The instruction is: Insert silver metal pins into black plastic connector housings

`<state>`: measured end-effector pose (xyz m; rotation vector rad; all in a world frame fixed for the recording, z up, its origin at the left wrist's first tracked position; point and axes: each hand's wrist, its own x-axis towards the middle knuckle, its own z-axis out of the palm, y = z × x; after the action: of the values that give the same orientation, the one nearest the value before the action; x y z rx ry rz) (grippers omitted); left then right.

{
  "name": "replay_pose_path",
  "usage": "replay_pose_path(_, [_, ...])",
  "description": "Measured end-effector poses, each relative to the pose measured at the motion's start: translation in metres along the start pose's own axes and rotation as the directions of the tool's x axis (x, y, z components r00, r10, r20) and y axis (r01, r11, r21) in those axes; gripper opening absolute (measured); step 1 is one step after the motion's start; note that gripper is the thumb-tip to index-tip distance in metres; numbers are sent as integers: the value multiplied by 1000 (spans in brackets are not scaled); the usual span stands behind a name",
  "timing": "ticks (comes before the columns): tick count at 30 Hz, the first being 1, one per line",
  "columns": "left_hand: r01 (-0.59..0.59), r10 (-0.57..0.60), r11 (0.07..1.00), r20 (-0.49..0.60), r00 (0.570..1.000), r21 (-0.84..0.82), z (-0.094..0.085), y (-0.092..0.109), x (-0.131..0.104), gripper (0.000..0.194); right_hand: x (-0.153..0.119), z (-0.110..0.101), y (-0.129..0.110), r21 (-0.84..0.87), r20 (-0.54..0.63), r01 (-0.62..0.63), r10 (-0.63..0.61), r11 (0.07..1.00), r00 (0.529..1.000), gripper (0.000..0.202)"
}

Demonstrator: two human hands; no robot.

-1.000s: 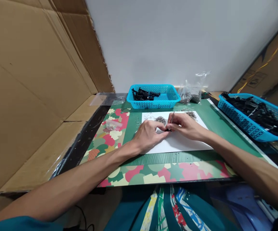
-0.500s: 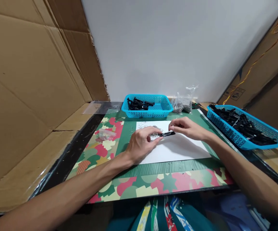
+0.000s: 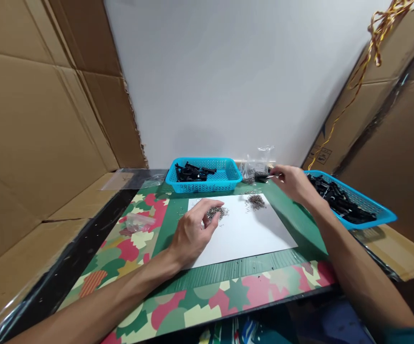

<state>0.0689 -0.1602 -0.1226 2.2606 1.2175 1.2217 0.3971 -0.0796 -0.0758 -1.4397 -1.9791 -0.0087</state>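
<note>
My left hand [image 3: 196,231] rests on the white sheet [image 3: 249,239], thumb and fingers apart with nothing between them. Just past its fingertips is a pile of tiny silvery metal pieces [image 3: 218,212]. A second, browner pile of tiny metal pieces [image 3: 256,201] lies further right on the sheet. My right hand [image 3: 292,184] is beyond the sheet's right side, near the clear bags. Its fingers are closed on a small dark object with a shiny end [image 3: 264,177]; its kind is too small to tell.
A blue basket [image 3: 207,187] with black plastic parts stands at the back. Another blue basket [image 3: 380,217], fuller of black parts, is at the right. Clear bags [image 3: 259,167] of small pieces stand beside the back basket. An empty-looking plastic bag [image 3: 138,222] lies left. Cardboard walls [image 3: 49,119] flank the table.
The black part between my left fingers is gone from there, and that hand has opened. My right hand has moved away, right and back toward the clear bags. The view has shifted.
</note>
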Motion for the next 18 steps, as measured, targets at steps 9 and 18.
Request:
replay_pose_path(9, [4, -1, 999, 73, 997, -43, 0, -3, -2, 27, 0, -30, 67, -123, -68, -167, 160, 978, 985, 34])
replay_pose_path(18, [-39, 44, 999, 148, 988, -37, -1, -3, -6, 28, -15, -52, 100, -434, -296, -573, 491, 695, 820, 28])
